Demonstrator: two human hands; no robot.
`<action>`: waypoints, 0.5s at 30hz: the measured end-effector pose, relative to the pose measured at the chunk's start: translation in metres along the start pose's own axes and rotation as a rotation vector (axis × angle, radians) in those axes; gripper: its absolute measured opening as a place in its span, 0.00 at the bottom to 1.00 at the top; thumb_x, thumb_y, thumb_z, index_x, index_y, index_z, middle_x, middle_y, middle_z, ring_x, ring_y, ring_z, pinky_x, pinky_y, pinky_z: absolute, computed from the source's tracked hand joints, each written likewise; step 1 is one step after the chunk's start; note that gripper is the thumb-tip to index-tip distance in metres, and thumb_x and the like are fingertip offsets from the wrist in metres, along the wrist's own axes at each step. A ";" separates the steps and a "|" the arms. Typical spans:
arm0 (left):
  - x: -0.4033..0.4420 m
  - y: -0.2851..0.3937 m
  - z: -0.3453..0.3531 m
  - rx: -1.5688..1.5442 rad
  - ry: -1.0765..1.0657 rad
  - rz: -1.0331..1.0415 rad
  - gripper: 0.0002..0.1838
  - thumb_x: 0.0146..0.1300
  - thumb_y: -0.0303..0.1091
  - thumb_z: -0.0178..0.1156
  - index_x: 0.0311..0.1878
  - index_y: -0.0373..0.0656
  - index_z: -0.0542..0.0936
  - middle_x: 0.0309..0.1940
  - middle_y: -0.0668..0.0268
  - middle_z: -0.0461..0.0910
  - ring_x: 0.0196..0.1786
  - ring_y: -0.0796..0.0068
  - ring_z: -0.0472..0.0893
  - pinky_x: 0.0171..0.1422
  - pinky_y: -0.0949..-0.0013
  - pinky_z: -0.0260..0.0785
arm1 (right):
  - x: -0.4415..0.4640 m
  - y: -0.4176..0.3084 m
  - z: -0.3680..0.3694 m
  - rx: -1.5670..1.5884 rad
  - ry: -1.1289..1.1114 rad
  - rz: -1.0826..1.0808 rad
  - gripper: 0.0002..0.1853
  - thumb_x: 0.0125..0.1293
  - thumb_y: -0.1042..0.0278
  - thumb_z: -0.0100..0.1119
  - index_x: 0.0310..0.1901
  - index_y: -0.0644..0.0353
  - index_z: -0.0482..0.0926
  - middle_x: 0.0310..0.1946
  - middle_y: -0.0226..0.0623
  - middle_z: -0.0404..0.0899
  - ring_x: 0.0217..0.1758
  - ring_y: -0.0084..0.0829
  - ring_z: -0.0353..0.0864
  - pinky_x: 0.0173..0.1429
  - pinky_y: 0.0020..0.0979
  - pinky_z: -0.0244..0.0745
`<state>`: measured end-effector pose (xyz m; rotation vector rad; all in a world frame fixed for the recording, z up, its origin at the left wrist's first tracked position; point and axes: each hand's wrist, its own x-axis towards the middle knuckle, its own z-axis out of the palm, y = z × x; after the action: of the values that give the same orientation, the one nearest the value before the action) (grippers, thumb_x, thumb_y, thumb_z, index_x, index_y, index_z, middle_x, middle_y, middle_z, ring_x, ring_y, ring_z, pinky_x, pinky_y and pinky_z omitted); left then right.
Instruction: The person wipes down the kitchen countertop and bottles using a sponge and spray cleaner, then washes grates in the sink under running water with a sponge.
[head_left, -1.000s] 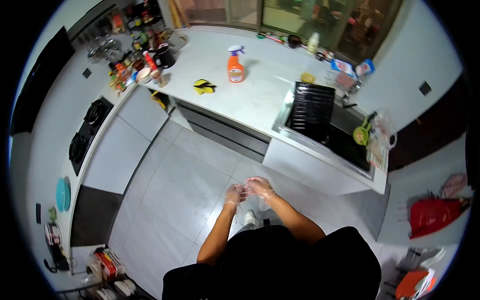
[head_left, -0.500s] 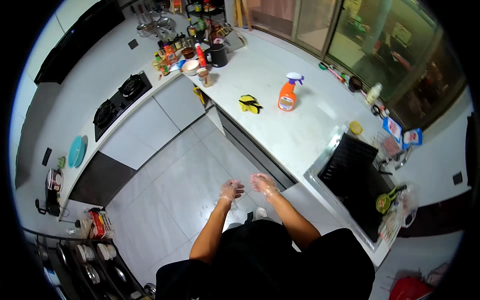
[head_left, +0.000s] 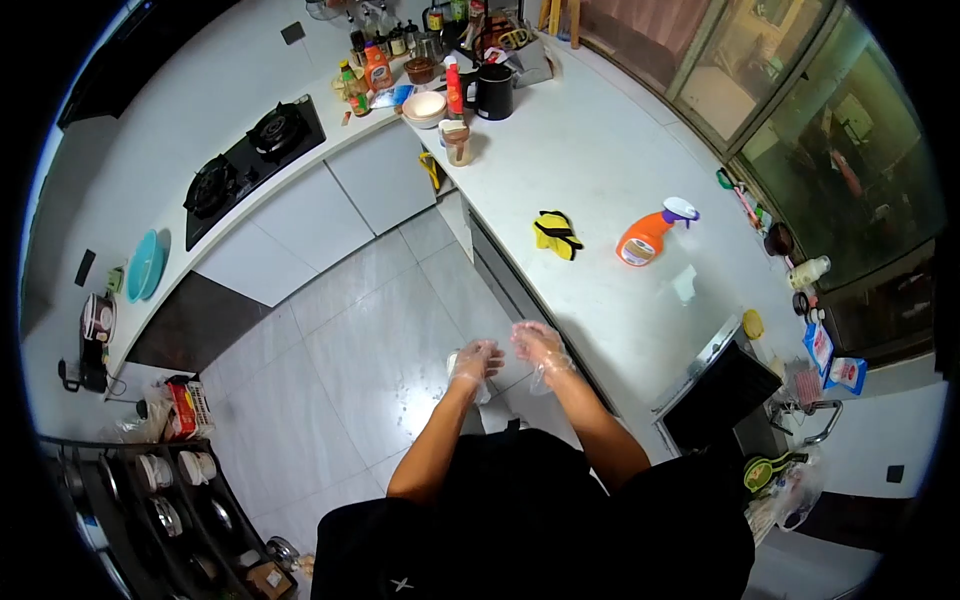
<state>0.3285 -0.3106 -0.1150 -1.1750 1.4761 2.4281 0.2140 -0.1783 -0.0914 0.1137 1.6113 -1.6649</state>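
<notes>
Both hands wear thin clear plastic gloves and are held over the floor in front of the body. My left hand [head_left: 478, 364] is apart from the other, its fingers loosely bent and holding nothing. Just to its right, my right hand [head_left: 539, 346] also holds nothing, its fingers loosely spread. Nearest on the counter lies a yellow and black cloth or glove [head_left: 556, 235]. Beside it stands an orange spray bottle [head_left: 642, 240] with a white and purple head.
A black stove [head_left: 250, 168] and a teal basin [head_left: 145, 266] are on the left counter. A black kettle [head_left: 493, 92] stands among bottles at the corner. Right is a sink with a black rack [head_left: 722, 400]. A dark dish rack [head_left: 140, 510] stands lower left.
The view has turned right-to-left across the room, so the counter items sit further right and lower. My hands came apart from near touching, with a small gap now between them.
</notes>
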 end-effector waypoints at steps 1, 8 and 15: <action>0.016 0.010 -0.005 -0.011 -0.021 0.008 0.13 0.73 0.45 0.56 0.50 0.45 0.77 0.41 0.63 0.84 0.40 0.71 0.83 0.43 0.68 0.74 | 0.011 -0.010 0.009 0.004 0.018 0.019 0.14 0.65 0.62 0.65 0.49 0.59 0.80 0.37 0.32 0.84 0.32 0.22 0.80 0.36 0.24 0.77; 0.113 0.113 -0.035 0.041 -0.112 0.100 0.10 0.74 0.40 0.53 0.49 0.46 0.76 0.39 0.65 0.84 0.32 0.76 0.82 0.34 0.73 0.74 | 0.072 -0.082 0.074 0.043 0.128 0.002 0.13 0.65 0.68 0.65 0.50 0.59 0.80 0.36 0.33 0.84 0.28 0.21 0.79 0.33 0.22 0.76; 0.226 0.215 -0.045 0.100 0.062 0.216 0.21 0.67 0.31 0.61 0.61 0.48 0.66 0.34 0.63 0.78 0.25 0.75 0.79 0.27 0.71 0.72 | 0.107 -0.127 0.105 0.021 0.181 0.024 0.13 0.65 0.69 0.64 0.50 0.59 0.79 0.35 0.33 0.83 0.26 0.20 0.78 0.32 0.21 0.75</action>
<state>0.1045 -0.5325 -0.1128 -1.1342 1.8075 2.4339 0.1147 -0.3369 -0.0313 0.3010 1.7189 -1.6934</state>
